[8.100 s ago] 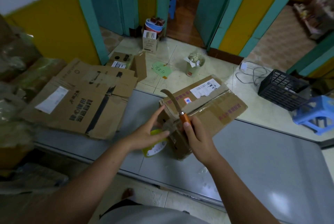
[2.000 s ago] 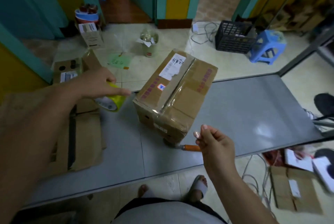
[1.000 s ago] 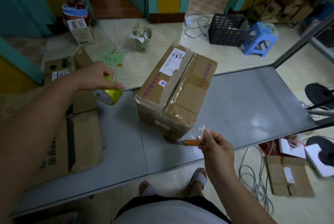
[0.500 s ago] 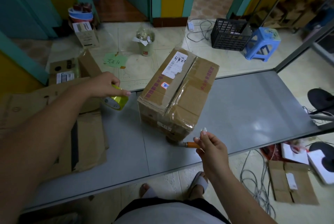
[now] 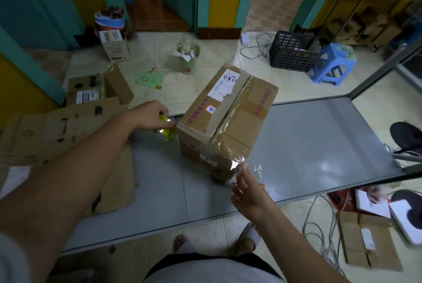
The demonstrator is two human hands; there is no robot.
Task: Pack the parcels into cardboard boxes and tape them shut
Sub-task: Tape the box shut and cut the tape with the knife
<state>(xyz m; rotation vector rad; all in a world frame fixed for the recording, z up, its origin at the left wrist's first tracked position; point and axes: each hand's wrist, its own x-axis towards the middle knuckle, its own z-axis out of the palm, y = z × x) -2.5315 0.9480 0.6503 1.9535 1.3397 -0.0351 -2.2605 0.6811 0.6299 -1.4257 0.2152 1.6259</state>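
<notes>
A taped brown cardboard box (image 5: 228, 118) with a white label stands slanted on the grey table (image 5: 319, 145). My left hand (image 5: 150, 115) grips a yellow tape roll (image 5: 165, 133) right against the box's left side. My right hand (image 5: 249, 191) reaches to the box's near corner, fingers spread, fingertips on the shiny clear tape end there. A crumpled scrap of clear tape (image 5: 258, 169) shows beside those fingertips. Only a sliver of the knife's orange handle (image 5: 262, 186) peeks out behind my right hand, at the box's base.
Flattened cardboard (image 5: 57, 127) covers the table's left part. On the floor beyond are a small open box (image 5: 91, 88), a waste bin (image 5: 188, 59), a black crate (image 5: 292, 53) and a blue stool (image 5: 333, 63). Cables and cardboard (image 5: 365, 239) lie at the lower right.
My left hand has carried the tape roll right, up to the box's left side. My right hand has risen from near the knife handle to the box's near corner.
</notes>
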